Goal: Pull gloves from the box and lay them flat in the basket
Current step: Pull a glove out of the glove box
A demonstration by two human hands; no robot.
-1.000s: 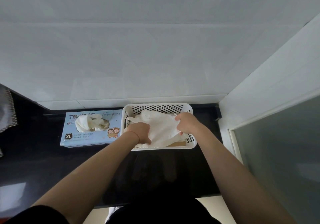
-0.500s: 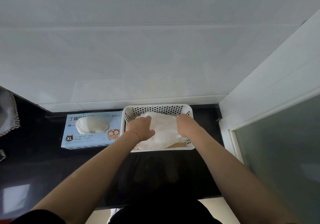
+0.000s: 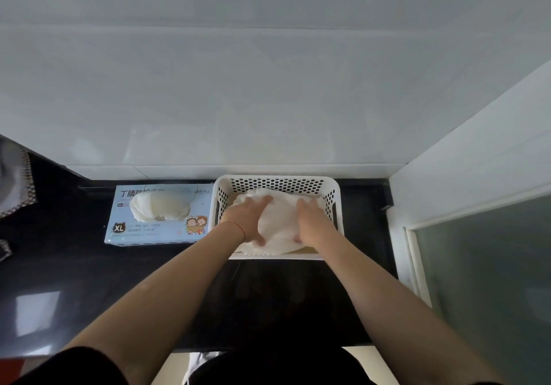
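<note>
Far left there's a grey cloth [image 3: 15,184] hanging at the edge of the dark surface [image 3: 74,280]. Next over is the blue glove box [image 3: 161,214], white gloves bunched in its opening. Touching its right side sits the white perforated basket [image 3: 277,182]. In it I've got the left hand [image 3: 247,220] and right hand [image 3: 311,220] both pressing flat, fingers straight, no grip on anything, onto the white gloves [image 3: 278,229] spread across the basket.
</note>
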